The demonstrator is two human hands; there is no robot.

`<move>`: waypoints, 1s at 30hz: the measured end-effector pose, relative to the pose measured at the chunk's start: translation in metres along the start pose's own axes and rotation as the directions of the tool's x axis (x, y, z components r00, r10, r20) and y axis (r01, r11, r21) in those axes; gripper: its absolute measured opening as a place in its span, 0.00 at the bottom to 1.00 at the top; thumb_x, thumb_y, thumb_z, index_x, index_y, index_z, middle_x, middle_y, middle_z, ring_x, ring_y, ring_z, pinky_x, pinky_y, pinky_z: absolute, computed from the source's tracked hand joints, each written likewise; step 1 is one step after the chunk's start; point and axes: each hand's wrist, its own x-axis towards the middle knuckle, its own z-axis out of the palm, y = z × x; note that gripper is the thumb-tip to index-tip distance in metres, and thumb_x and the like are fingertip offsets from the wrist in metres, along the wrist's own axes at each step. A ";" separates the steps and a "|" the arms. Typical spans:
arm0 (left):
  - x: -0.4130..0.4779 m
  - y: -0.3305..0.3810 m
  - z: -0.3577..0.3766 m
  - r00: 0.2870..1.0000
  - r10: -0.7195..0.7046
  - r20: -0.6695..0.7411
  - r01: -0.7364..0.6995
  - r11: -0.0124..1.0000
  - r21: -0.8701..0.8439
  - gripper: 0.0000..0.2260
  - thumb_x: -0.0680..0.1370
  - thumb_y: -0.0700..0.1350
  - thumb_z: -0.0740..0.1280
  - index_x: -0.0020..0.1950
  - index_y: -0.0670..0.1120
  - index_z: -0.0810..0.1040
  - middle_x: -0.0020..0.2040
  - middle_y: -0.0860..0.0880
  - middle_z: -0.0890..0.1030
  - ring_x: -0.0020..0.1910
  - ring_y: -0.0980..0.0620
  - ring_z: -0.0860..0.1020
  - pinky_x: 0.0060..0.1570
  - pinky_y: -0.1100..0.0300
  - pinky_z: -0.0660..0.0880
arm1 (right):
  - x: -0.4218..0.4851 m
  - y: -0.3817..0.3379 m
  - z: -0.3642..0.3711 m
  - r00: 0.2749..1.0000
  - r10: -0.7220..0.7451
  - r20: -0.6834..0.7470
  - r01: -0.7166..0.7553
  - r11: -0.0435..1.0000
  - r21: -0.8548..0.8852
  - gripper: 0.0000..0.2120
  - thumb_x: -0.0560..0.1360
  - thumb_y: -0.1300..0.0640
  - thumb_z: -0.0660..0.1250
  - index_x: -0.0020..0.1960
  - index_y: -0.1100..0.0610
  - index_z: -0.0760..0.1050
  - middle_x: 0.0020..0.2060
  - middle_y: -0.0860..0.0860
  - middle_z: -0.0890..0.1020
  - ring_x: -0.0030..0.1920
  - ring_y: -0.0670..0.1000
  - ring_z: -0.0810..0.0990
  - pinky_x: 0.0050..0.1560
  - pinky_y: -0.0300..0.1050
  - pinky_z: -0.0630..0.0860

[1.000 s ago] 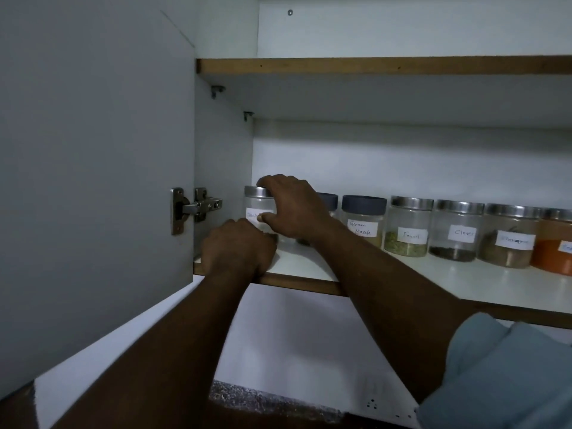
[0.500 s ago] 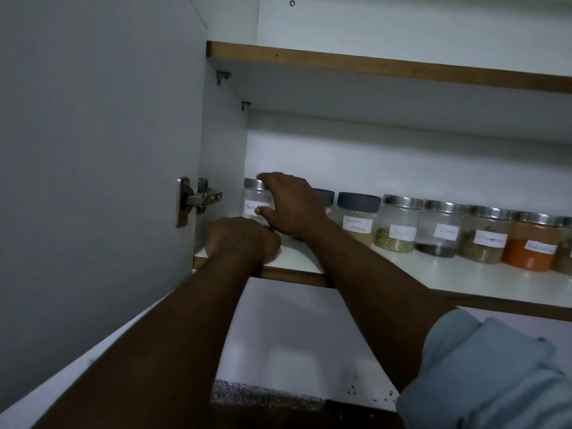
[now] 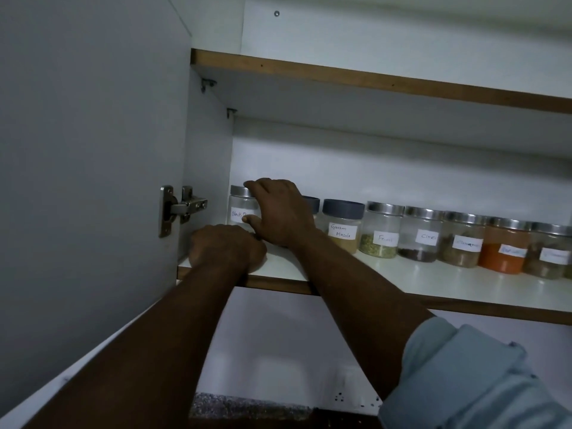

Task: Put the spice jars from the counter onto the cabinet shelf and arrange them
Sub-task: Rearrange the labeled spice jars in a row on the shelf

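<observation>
Head view: right hand grips the clear silver-lidded jar against the cabinet's left wall; left hand, fingers curled together, rests on the white shelf edge. Bare shelf fronts the jar row.

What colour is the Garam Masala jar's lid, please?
Dark blue-grey, seen in the head view: Garam Masala jar's lid.

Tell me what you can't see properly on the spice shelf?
- Head view: the right hand covers most of the leftmost jar's label and nearly all of the jar behind it.
- The rightmost jar is cut off by the picture's edge.
- The labels on the three jars at the right are too blurred to read.
</observation>
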 end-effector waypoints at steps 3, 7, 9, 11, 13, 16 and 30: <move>0.001 -0.005 -0.001 1.000 -0.016 -0.013 0.016 1.000 -0.022 0.24 0.80 0.62 0.57 0.65 0.47 0.77 0.60 0.44 0.81 0.58 0.44 0.78 0.55 0.51 0.72 | 0.003 -0.003 0.001 1.000 -0.006 0.008 0.006 1.000 -0.005 0.35 0.74 0.41 0.72 0.76 0.54 0.68 0.68 0.53 0.77 0.66 0.56 0.76 0.70 0.52 0.65; 0.003 -0.004 0.001 1.000 -0.007 -0.015 0.007 0.999 -0.036 0.25 0.79 0.64 0.59 0.63 0.47 0.78 0.57 0.45 0.82 0.52 0.45 0.78 0.52 0.51 0.72 | 0.000 0.000 -0.004 1.000 0.023 -0.015 -0.023 0.999 0.025 0.36 0.75 0.41 0.70 0.79 0.53 0.64 0.71 0.54 0.74 0.69 0.56 0.73 0.72 0.53 0.64; 0.004 -0.002 0.001 1.000 -0.005 -0.006 0.005 0.998 -0.056 0.24 0.77 0.65 0.61 0.61 0.48 0.79 0.54 0.45 0.82 0.48 0.47 0.76 0.50 0.52 0.73 | -0.003 0.008 -0.011 0.985 0.120 -0.123 -0.110 0.990 0.083 0.33 0.77 0.43 0.68 0.78 0.54 0.66 0.71 0.55 0.75 0.69 0.56 0.72 0.72 0.52 0.64; 0.004 -0.001 0.001 1.000 -0.003 -0.012 0.002 0.997 -0.082 0.22 0.75 0.63 0.64 0.58 0.48 0.80 0.50 0.46 0.81 0.45 0.48 0.74 0.47 0.53 0.72 | -0.010 0.021 -0.019 0.938 0.251 -0.240 -0.227 0.966 0.126 0.29 0.78 0.45 0.67 0.75 0.55 0.69 0.68 0.54 0.78 0.67 0.56 0.74 0.70 0.52 0.66; 0.003 -0.001 0.003 0.999 0.011 -0.030 -0.015 0.994 -0.107 0.21 0.75 0.63 0.64 0.58 0.48 0.79 0.46 0.47 0.78 0.43 0.48 0.74 0.44 0.54 0.69 | -0.019 0.035 -0.024 0.883 0.370 -0.287 -0.339 0.928 0.152 0.27 0.77 0.47 0.67 0.72 0.56 0.72 0.65 0.55 0.80 0.64 0.56 0.76 0.68 0.53 0.68; 0.005 -0.002 0.005 0.998 0.062 -0.033 -0.065 0.995 -0.081 0.22 0.75 0.63 0.62 0.61 0.50 0.77 0.53 0.46 0.80 0.46 0.47 0.74 0.46 0.53 0.71 | -0.026 0.047 -0.025 0.876 0.442 -0.193 -0.413 0.894 0.175 0.30 0.75 0.44 0.68 0.73 0.56 0.72 0.64 0.55 0.80 0.64 0.57 0.77 0.68 0.53 0.67; 0.021 -0.008 0.012 0.973 0.158 0.167 -0.157 0.987 -0.021 0.34 0.71 0.71 0.53 0.74 0.60 0.70 0.73 0.47 0.74 0.68 0.43 0.73 0.66 0.46 0.70 | -0.018 0.032 -0.003 0.960 0.271 0.068 -0.270 0.963 -0.013 0.23 0.75 0.43 0.71 0.63 0.55 0.77 0.58 0.55 0.81 0.58 0.58 0.77 0.58 0.52 0.72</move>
